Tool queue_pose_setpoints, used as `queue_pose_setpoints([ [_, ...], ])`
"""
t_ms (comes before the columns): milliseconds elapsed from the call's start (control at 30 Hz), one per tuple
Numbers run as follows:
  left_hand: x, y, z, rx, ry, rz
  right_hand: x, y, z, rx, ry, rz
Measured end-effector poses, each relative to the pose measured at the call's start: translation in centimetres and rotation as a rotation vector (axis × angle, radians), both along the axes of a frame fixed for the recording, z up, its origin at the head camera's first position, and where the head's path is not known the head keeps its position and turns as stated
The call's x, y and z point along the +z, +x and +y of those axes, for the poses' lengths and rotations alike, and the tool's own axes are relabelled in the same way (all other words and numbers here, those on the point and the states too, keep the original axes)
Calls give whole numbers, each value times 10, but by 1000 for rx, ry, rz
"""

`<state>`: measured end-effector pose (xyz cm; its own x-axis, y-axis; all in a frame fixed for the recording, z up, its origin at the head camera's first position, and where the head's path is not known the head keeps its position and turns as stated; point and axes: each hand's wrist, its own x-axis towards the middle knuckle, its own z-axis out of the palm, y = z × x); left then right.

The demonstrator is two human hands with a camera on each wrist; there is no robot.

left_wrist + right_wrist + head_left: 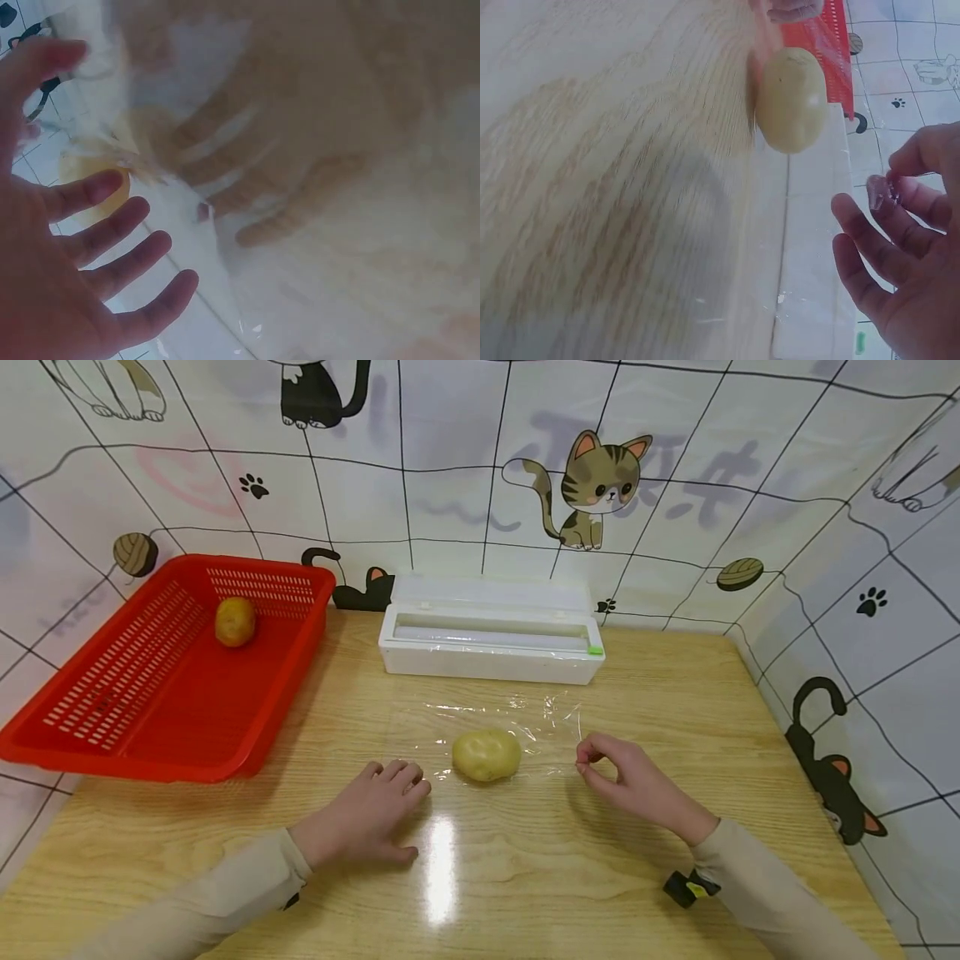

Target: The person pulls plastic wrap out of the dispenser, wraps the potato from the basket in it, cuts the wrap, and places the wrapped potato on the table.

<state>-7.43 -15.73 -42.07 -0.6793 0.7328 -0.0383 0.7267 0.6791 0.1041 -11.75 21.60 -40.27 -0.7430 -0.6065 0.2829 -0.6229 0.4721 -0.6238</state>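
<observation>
Pale wood grain is running across the worktop (525, 902), where two light sleeves (772, 885) are reaching in nearest to us. We are seeing the left hand (369, 817) loosely spread and holding nothing, though we are not managing to tell whether its fingertips are touching the clear film (551, 722). Across from it, we are watching the right hand (640, 783) pinching an edge of that film between thumb and finger. Between the hands, apart from both, the yellow potato (487, 755) is lying on the film. We are judging the work to be at an early point: the film is stretching out under the potato, but the upper side is showing bare, and any folding over is remaining to be done. Another potato (235, 622) is sitting unwrapped in the red basket (288, 697) at left. Farther back, the white film box (487, 664) is standing with its lid (491, 594) raised and a green slider (596, 651) showing at its right end; we are finding no brand or label on it. Beyond, cartoon cats (600, 485) are decorating the gridded wall covering (450, 502), and we are noticing grey, blurred, character-like marks (726, 481) that we are not managing to read.
</observation>
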Motion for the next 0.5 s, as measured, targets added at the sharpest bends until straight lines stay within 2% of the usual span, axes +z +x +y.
queue_pose_setpoints([
  [133,-2,2,-3,10,42,-4,1,-1,-3,-27,-41,-53],
  [400,3,-1,-18,35,120,-138,-1,-1,-5,-28,-127,-121],
  [500,5,-4,-22,14,153,-139,-3,-1,-5,-34,-157,-174],
])
